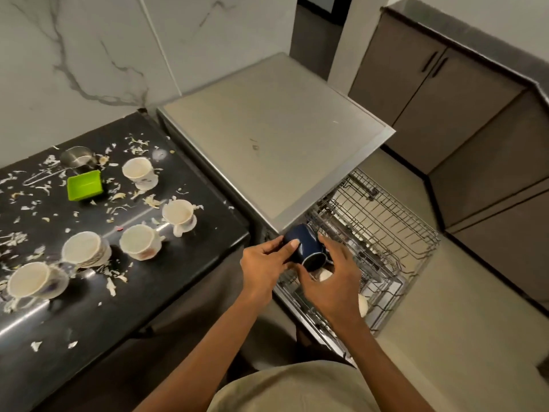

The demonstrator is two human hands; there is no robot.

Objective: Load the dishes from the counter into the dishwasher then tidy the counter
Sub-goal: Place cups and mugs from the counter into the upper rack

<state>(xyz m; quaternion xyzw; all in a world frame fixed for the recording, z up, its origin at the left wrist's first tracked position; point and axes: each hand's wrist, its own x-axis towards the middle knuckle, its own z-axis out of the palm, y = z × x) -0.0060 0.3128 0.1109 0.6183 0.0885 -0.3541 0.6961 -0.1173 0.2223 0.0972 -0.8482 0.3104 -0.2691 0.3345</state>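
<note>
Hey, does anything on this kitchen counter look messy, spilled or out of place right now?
Yes. Pale vegetable peelings are scattered all over the black counter, around the five white cups and the green square container. Both hands, left hand and right hand, hold a dark blue mug over the dishwasher rack.

Counter point(178, 292) on the left – five cups point(139, 242) and a square tub point(84, 185) on it, strainer point(77, 157) behind the tub. Dishwasher point(267, 138) to the right, rack point(386, 227) pulled out in front – mug point(307, 246) held above it.

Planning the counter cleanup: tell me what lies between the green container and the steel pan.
In the head view, only scattered white scraps on bare black counter separate the green container from the steel pan.
</note>
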